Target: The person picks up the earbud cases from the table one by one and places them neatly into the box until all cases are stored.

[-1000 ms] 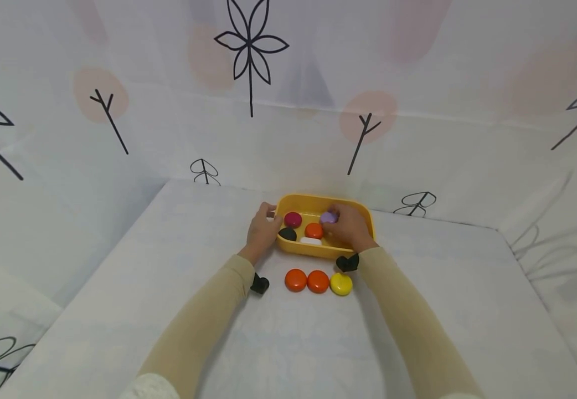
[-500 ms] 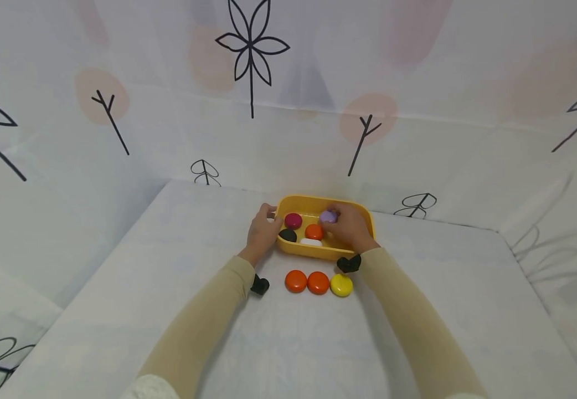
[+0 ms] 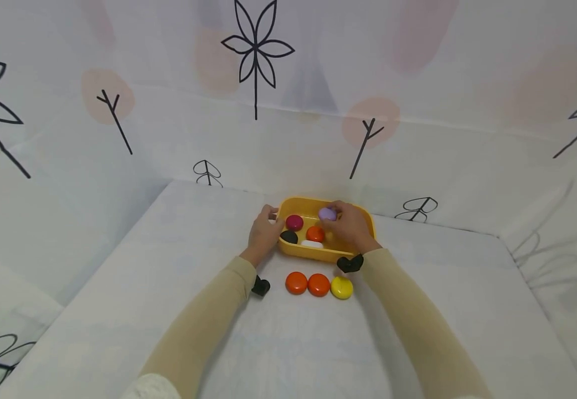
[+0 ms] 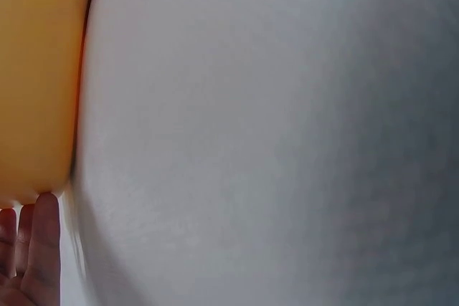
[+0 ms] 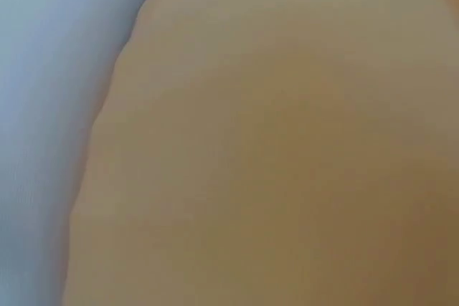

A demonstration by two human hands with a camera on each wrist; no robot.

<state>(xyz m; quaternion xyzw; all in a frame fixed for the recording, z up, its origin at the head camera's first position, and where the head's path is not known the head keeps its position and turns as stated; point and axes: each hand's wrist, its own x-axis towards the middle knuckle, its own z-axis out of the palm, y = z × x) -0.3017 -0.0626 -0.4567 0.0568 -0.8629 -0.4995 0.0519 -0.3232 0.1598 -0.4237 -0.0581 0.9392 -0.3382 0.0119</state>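
A yellow tray [image 3: 313,253] with rounded corners stands at the back of the white table. My left hand [image 3: 262,235] grips its left end, thumb near the rim; in the left wrist view the fingers [image 4: 44,249] touch the tray's outer wall [image 4: 36,91]. Inside the tray, my right hand [image 3: 350,226] pinches a glossy purple disc [image 3: 326,214] between thumb and fingers. Below and left of that disc lie an orange-red disc [image 3: 315,234], a crimson disc [image 3: 294,223], a black disc [image 3: 289,237] and a white disc [image 3: 312,244]. The right wrist view is blurred, mostly filled by a tan surface.
In front of the tray, two orange-red discs [image 3: 296,282] and a yellow disc [image 3: 341,287] form a row on the white tabletop [image 3: 288,349]. Behind the table hangs a white cloth [image 3: 169,127] with printed plants. Black wrist mounts [image 3: 350,264] sit under the forearms.
The purple disc has risen slightly from the tray's floor in my right hand. My left hand keeps its place at the tray's end. The head view has shifted a little.
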